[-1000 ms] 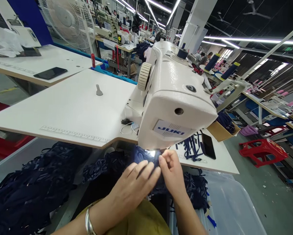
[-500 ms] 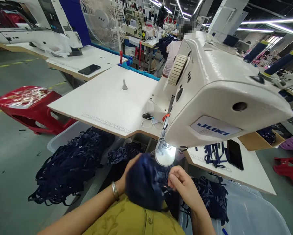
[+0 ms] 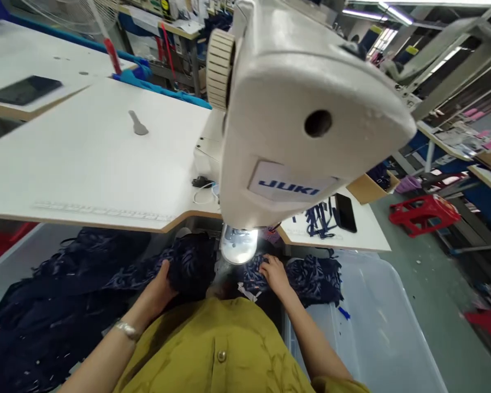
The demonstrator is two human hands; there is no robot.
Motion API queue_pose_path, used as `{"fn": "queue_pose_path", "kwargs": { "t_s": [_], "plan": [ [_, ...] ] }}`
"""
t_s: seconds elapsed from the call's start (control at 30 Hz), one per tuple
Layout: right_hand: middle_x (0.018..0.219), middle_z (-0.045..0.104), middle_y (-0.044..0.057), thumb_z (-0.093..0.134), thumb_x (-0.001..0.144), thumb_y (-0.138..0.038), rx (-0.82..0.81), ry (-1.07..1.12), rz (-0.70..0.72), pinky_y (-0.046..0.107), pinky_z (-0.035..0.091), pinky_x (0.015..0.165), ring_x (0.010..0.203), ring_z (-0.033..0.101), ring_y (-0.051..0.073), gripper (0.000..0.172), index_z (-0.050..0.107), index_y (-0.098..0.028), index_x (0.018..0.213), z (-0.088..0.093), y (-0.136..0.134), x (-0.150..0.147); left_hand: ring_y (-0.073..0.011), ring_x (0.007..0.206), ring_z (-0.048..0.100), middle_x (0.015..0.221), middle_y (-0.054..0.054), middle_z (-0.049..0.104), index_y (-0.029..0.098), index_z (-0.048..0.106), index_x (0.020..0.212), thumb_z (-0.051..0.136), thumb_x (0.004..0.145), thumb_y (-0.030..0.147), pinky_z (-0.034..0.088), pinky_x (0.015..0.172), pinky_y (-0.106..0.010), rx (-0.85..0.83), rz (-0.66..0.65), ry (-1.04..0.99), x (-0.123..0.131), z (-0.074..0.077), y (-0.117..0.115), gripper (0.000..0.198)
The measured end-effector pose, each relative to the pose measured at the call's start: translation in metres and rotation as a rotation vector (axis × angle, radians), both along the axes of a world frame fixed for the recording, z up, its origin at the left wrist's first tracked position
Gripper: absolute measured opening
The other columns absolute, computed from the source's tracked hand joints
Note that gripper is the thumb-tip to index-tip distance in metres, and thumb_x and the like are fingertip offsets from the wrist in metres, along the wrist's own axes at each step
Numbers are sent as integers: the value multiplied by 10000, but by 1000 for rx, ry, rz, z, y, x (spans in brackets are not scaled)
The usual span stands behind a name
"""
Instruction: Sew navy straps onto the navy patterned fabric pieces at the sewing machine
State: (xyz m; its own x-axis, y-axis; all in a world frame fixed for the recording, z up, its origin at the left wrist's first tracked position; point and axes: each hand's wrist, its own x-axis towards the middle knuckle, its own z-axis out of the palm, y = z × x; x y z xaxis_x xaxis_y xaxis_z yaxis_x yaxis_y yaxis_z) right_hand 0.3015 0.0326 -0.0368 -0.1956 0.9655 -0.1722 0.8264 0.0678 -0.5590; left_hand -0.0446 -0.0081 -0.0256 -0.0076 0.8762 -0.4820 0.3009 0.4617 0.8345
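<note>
I see the cloth (image 3: 252, 274) at lower centre of the frame, just left of the nearer right hand (image 3: 275, 274), which touches it, pinching or not I cannot tell, while the left hand (image 3: 160, 289) grasps a bundle (image 3: 193, 265)

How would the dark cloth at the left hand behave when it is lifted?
The dark cloth would probably sag, since it lies bunched in soft folds. It seems unlikely to roll, as its shape looks uneven.
</note>
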Motion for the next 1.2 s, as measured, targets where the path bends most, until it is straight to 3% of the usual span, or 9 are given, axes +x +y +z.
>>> {"fn": "queue_pose_path", "kwargs": {
  "t_s": [0.1, 0.23, 0.37, 0.47, 0.63, 0.73, 0.87, 1.03, 1.2],
  "plan": [
    [986, 642, 91, 536, 871, -151, 50, 18, -5, 380, 403, 925, 995, 560, 234, 127, 627, -189, 792, 1, -5, 4, -184, 880, 635, 1018, -55, 647, 138, 608, 1056, 561, 896, 406, 540, 769, -379, -245, -109, 7, -10, 6, 0, 316],
    [909, 580, 77, 367, 957, -188, 138, 108, -1, 307, 448, 820, 874, 556, 181, 205, 562, -162, 901, 30, -8, -3, -261, 644, 659, 498, -55, 600, 142, 627, 501, 612, 786, 551, 507, 660, -353, -338, -238, -117, 13, 32, 0, 499],
    [918, 563, 50, 375, 977, -238, 203, 222, 102, 263, 446, 816, 881, 552, 152, 174, 528, -192, 908, 86, -18, -24, -257, 920, 674, 961, -113, 732, 172, 730, 932, 447, 803, 714, 514, 821, -362, -274, -252, -469, 75, 65, -3, 625],
    [907, 569, 51, 403, 979, -250, 287, 298, 253, 259, 448, 776, 878, 555, 160, 141, 517, -203, 913, 124, -29, -37, -233, 916, 671, 1035, -140, 703, 157, 671, 1073, 385, 802, 755, 523, 825, -363, -171, -99, -625, 106, 76, 3, 716],
    [910, 580, 59, 383, 987, -228, 249, 150, 294, 279, 474, 731, 843, 582, 178, 150, 518, -203, 927, 139, -39, -37, -154, 925, 642, 1011, -31, 691, 239, 613, 1109, 554, 808, 589, 514, 792, -220, 31, 298, -634, 85, 76, 23, 466],
    [1001, 602, 68, 458, 966, -251, 119, 122, 329, 306, 495, 801, 913, 605, 197, 100, 543, -206, 996, 140, -37, -41, -178, 871, 653, 970, -41, 700, 224, 633, 1070, 602, 789, 552, 534, 698, -222, 64, 364, -599, 60, 92, 19, 433],
    [1342, 506, 117, 534, 934, -322, 171, 370, 381, 364, 360, 1073, 1267, 446, 232, 431, 420, -199, 1331, 159, -33, -63, -233, 880, 672, 998, -85, 714, 181, 646, 1119, 557, 843, 533, 562, 767, -342, 13, 137, -566, 55, 138, -4, 457],
    [1171, 650, 49, 542, 925, -284, 13, 511, 496, 278, 455, 929, 1063, 603, 184, 313, 547, -229, 1233, 181, -35, -87, -193, 867, 680, 916, -34, 734, 235, 696, 997, 425, 924, 445, 546, 780, -281, 410, -427, 42, 67, 190, -19, 350],
    [958, 695, -1, 545, 919, -271, -20, 541, 274, 231, 464, 788, 872, 635, 147, 155, 652, -242, 1027, 188, -42, -75, -139, 770, 666, 867, 8, 724, 249, 678, 924, 481, 915, 398, 508, 704, -197, 544, -452, 150, 74, 210, -8, 247]
  ]
}}
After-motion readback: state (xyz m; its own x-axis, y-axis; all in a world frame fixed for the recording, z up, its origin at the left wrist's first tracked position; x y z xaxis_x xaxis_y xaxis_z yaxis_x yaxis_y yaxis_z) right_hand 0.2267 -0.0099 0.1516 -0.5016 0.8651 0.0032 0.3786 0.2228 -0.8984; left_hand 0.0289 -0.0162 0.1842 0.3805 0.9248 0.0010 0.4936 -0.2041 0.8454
